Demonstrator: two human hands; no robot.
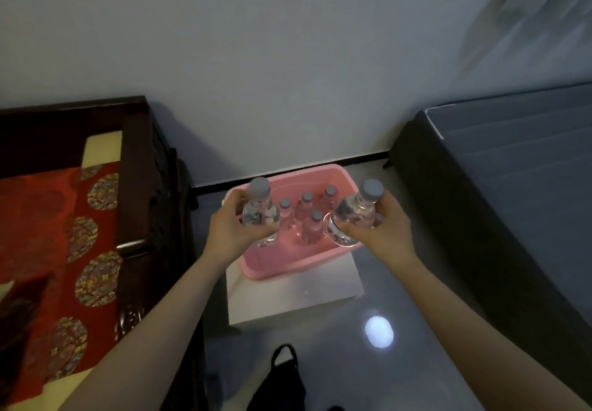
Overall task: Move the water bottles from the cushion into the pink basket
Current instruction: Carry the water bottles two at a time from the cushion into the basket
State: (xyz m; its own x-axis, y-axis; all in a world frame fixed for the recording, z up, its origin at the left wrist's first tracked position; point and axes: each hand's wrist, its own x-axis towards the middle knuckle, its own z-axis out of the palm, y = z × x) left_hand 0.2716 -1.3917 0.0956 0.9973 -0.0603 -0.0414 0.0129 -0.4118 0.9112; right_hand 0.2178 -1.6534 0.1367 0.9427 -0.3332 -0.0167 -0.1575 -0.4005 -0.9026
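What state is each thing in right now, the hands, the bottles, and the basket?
left hand: closed on left bottle, upright over the basket
right hand: closed on right bottle, tilted over the basket
pink basket: open, on a white stand
four bottles in basket: upright, capped

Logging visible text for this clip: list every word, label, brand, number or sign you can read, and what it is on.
No text can be read here.
Bottle in the left hand: bottle in the left hand has dark marks on a label, too blurred to read.
Bottle in the right hand: bottle in the right hand has label print near the base, blurred.
Bottles in the pink basket: no label legible.
Red cushion: round patterns only, no letters.
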